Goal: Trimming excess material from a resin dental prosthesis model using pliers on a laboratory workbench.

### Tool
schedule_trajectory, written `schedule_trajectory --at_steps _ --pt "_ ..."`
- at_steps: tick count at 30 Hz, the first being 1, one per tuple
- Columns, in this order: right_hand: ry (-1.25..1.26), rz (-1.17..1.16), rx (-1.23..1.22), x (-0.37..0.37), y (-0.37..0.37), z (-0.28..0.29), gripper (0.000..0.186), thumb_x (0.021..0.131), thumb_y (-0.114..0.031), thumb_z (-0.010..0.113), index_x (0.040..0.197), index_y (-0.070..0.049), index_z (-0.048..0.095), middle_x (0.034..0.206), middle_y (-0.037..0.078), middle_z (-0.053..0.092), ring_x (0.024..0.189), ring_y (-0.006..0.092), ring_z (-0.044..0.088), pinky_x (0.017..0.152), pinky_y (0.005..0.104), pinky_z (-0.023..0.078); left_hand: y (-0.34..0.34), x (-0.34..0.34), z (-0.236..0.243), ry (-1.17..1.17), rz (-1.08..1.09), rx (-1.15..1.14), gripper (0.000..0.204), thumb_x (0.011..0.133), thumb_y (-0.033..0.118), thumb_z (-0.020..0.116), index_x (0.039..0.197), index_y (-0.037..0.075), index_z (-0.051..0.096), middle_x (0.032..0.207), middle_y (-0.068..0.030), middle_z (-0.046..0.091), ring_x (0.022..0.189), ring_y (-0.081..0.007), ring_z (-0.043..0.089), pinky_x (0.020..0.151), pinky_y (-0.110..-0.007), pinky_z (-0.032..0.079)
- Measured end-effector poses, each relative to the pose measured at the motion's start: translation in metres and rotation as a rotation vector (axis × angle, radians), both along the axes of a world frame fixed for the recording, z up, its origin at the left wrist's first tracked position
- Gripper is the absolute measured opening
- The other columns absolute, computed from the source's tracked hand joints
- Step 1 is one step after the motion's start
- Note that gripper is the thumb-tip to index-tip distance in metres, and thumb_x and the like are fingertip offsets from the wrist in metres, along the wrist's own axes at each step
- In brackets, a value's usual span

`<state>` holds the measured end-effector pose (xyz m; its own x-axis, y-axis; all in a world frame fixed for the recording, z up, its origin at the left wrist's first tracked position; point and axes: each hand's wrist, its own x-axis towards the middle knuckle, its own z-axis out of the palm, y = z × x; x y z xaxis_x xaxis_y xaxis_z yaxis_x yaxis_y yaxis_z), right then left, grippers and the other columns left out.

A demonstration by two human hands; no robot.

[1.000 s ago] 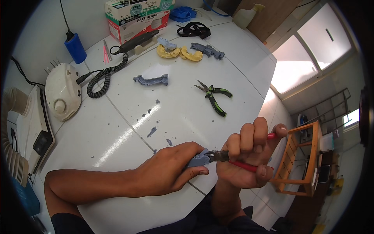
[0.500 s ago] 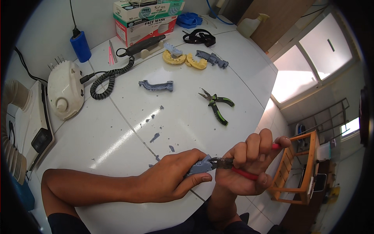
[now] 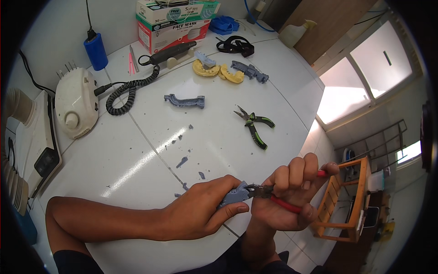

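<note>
My left hand (image 3: 200,205) is closed around a blue-grey moulded piece (image 3: 235,195), pinched between thumb and fingers, with most of it hidden in the palm. Red-handled cutting pliers (image 3: 288,205) sit in my right hand (image 3: 285,196), its fingers curled about the spread handles. The jaws of these pliers meet the right end of the piece. Broken blue-grey chips (image 3: 182,162) lie scattered on the white tiled table just beyond my left hand. Farther off rests a curved blue-grey piece (image 3: 185,101).
Green-and-black pliers (image 3: 252,126) lie ahead of my right hand. Yellow dental models (image 3: 205,68) and another grey piece (image 3: 249,71) are farther back. A corded handpiece (image 3: 171,53) joins a white control unit (image 3: 75,105) at left. Mask boxes (image 3: 175,34) stand behind.
The view has shifted very slightly. Both hands keep their hold, with the pliers' jaws still at the end of the blue-grey piece.
</note>
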<state>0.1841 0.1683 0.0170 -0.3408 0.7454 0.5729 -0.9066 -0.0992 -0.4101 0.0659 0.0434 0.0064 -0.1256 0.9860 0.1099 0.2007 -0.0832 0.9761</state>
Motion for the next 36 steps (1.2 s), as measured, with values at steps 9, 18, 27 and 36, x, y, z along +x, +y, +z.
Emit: schedule_trajectory --at_steps 9,18,27,36 --pt "-0.02 0.061 -0.033 0.001 0.0 0.0 0.063 0.077 -0.004 0.063 0.136 -0.01 0.039 0.092 0.003 0.034 0.072 0.012 0.036 0.057 0.0277 0.032 -0.004 0.005 -0.006 0.075 0.019 -0.054 0.037 0.098 0.026 0.069 0.121 0.001 0.055 0.092 -0.0196 0.066 0.08 -0.0372 0.068 0.07 -0.043 0.053" --pt "-0.089 0.087 -0.09 0.001 0.001 -0.002 0.048 0.078 -0.002 0.06 0.121 -0.011 0.042 0.089 0.002 0.032 0.069 0.0111 0.033 0.054 0.027 0.031 -0.004 0.007 -0.007 0.124 0.009 -0.137 0.034 0.099 0.027 0.065 0.117 0.0 0.055 0.09 -0.0213 0.064 0.078 -0.0408 0.066 0.068 -0.045 0.053" --pt "-0.064 0.173 -0.153 0.003 0.007 -0.003 0.038 0.076 0.003 0.056 0.108 -0.011 0.041 0.085 0.001 0.032 0.064 0.0105 0.031 0.05 0.0262 0.028 -0.003 0.005 -0.008 0.145 -0.012 -0.133 0.032 0.099 0.027 0.066 0.113 0.0 0.056 0.085 -0.02 0.062 0.074 -0.04 0.063 0.065 -0.044 0.051" --pt "-0.009 0.242 -0.016 0.005 0.015 -0.001 0.045 0.081 0.0 0.055 0.123 -0.01 0.043 0.089 0.002 0.032 0.065 0.0127 0.033 0.052 0.0291 0.031 0.001 -0.001 -0.005 0.154 -0.039 -0.022 0.038 0.094 0.026 0.073 0.115 0.0 0.057 0.089 -0.0174 0.061 0.076 -0.0371 0.063 0.066 -0.042 0.051"
